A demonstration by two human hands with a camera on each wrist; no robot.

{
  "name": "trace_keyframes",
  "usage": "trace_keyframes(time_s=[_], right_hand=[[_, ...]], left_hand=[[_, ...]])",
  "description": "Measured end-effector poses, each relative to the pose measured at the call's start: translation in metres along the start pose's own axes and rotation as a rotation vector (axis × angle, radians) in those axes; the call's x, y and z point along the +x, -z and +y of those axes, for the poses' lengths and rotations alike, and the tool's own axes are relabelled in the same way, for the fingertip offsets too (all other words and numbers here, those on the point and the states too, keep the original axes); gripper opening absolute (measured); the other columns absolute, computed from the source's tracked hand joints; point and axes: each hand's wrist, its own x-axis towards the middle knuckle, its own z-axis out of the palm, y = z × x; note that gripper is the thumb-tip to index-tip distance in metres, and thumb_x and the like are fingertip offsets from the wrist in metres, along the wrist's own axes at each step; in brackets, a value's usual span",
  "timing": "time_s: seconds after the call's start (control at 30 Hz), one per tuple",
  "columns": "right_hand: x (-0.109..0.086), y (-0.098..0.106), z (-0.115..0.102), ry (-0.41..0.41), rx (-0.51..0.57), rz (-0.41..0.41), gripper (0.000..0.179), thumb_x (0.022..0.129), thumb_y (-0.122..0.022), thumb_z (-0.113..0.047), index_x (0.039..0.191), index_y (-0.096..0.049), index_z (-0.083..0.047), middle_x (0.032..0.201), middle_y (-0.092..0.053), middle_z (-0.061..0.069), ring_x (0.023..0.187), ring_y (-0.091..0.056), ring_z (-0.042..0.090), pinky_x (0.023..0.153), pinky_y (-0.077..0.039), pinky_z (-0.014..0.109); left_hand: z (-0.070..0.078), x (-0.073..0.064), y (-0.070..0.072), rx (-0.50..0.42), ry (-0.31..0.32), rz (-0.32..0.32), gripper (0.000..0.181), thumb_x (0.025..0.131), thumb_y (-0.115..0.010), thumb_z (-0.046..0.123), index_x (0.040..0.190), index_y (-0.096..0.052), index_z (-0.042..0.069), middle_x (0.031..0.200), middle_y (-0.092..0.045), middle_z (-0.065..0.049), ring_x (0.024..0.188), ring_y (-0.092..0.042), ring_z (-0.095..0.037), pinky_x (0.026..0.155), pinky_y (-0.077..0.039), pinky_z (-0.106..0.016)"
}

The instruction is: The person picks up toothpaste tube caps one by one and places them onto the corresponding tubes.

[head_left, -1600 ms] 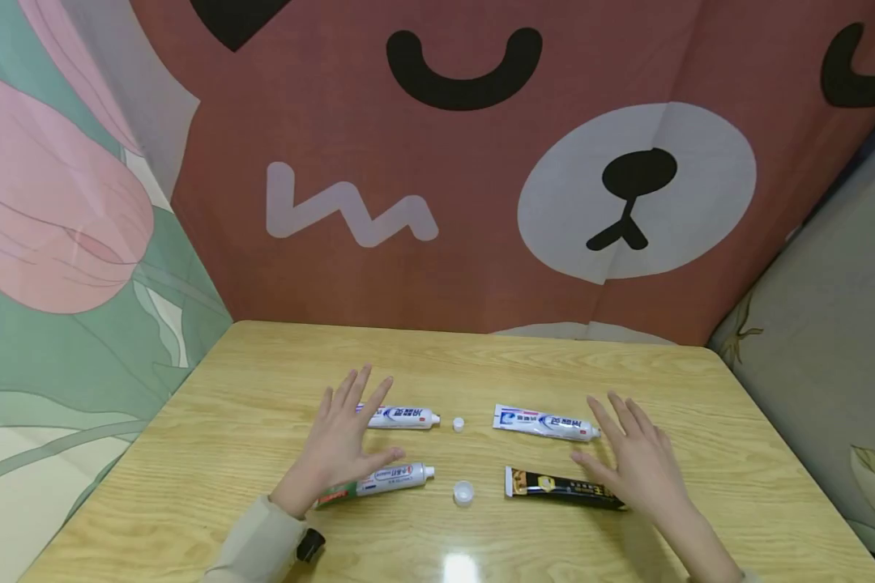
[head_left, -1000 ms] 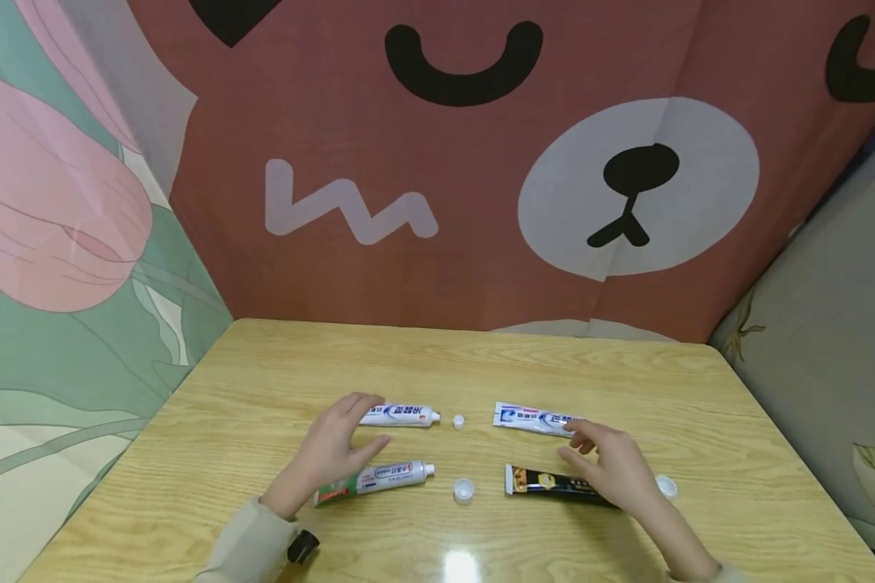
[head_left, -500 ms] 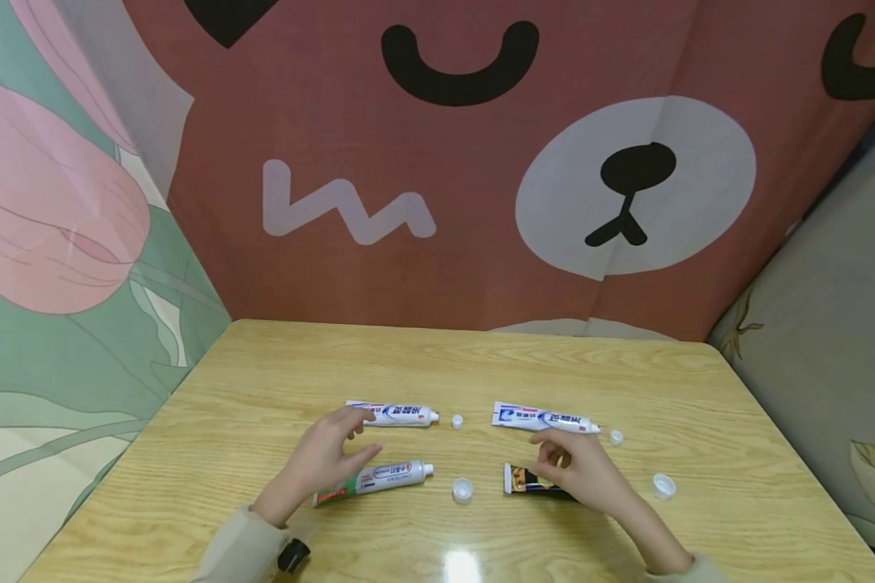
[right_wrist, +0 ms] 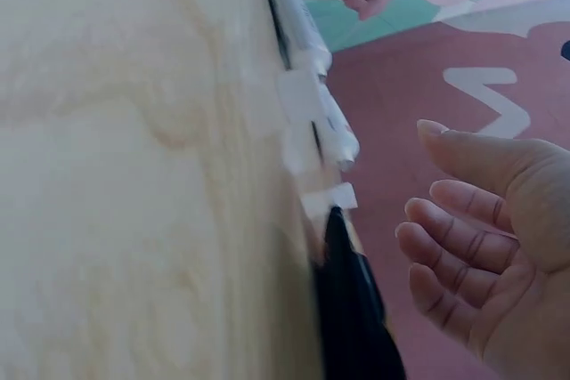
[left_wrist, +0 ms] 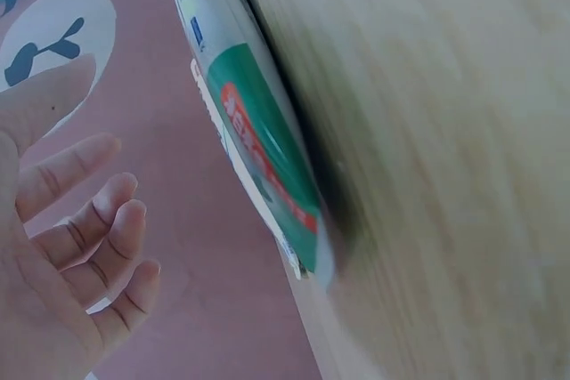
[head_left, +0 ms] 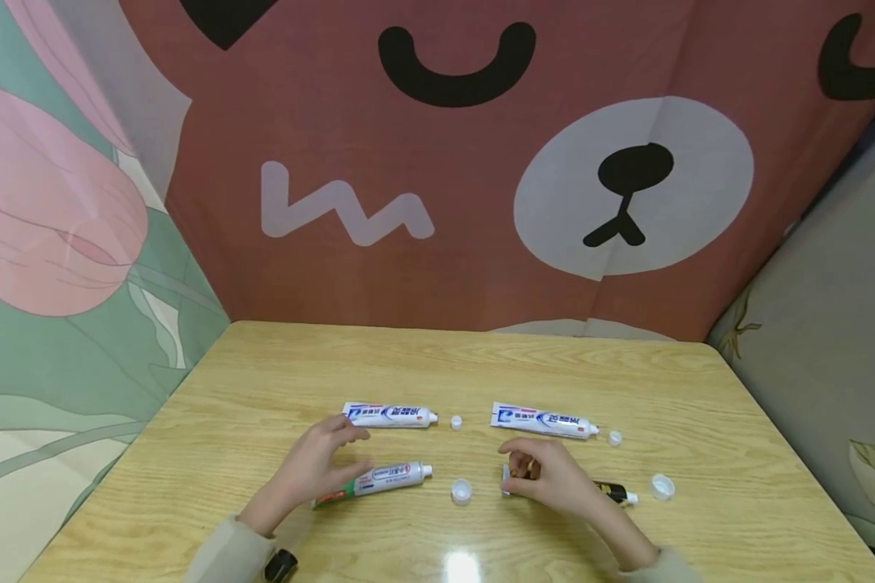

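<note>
My left hand [head_left: 308,463] hovers with loosely bent fingers over the tail of a green-and-silver toothpaste tube [head_left: 394,476]. In the left wrist view its fingers [left_wrist: 76,233] are apart from that tube [left_wrist: 258,140] and hold nothing. My right hand [head_left: 557,478] is above a black toothpaste tube [head_left: 612,491], hiding its middle. The right wrist view shows the right fingers [right_wrist: 463,246] relaxed and empty beside the black tube [right_wrist: 356,318]. Behind lie two white-and-blue toothpaste tubes, one at left [head_left: 390,415], one at right [head_left: 543,420]. All nozzles are bare, pointing right.
A small white cap [head_left: 456,422] and a larger white cap [head_left: 461,491] lie in the middle. Another small cap [head_left: 616,438] and a large cap [head_left: 663,487] lie at right. The wooden table [head_left: 299,356] meets a bear-print cloth [head_left: 467,283] at the back.
My right hand has moved left from the nozzle end to the tail end of the black tube, its fingers going from spread to loosely bent. The left hand has drawn back slightly, fingers relaxing.
</note>
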Motion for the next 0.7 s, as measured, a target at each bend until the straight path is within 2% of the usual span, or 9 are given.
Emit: trace_keyframes(time_s=[0.13,0.27,0.5,0.7], right_hand=[[0.004,-0.009,-0.001,-0.020,0.017,-0.040,0.043,0.073,-0.075,-0.016,0.106,-0.059,0.005,0.078,-0.059,0.003,0.065,-0.053,0.005,0.056,-0.048,0.022],[0.007,-0.017,-0.001,-0.012,-0.041,-0.049,0.047,0.070,-0.077,-0.023,0.107,-0.060,0.002,0.082,-0.058,0.002,0.067,-0.052,0.009,0.059,-0.047,0.022],[0.012,-0.025,-0.003,-0.016,-0.123,-0.079,0.049,0.068,-0.078,-0.027,0.108,-0.061,-0.003,0.085,-0.056,-0.002,0.071,-0.050,0.009,0.063,-0.043,0.022],[0.015,-0.030,-0.004,-0.046,-0.162,-0.115,0.050,0.068,-0.078,-0.028,0.109,-0.061,-0.005,0.088,-0.057,-0.004,0.081,-0.051,0.011,0.075,-0.044,0.028]], left_hand=[[-0.003,-0.003,0.001,-0.005,0.014,-0.029,0.035,0.071,-0.078,0.025,0.097,-0.069,0.005,0.085,-0.057,-0.002,0.071,-0.053,-0.015,0.060,-0.042,-0.023],[-0.005,-0.006,0.002,-0.007,0.024,-0.060,0.036,0.071,-0.078,0.027,0.099,-0.069,0.005,0.084,-0.057,-0.001,0.072,-0.051,-0.015,0.060,-0.040,-0.023],[-0.008,-0.006,-0.001,0.020,-0.013,-0.057,0.039,0.069,-0.078,0.029,0.099,-0.069,0.006,0.085,-0.057,-0.002,0.074,-0.051,-0.016,0.062,-0.041,-0.025],[-0.008,-0.009,-0.002,0.026,0.007,-0.075,0.042,0.067,-0.080,0.029,0.100,-0.068,0.007,0.087,-0.056,-0.001,0.075,-0.051,-0.016,0.064,-0.041,-0.026]])
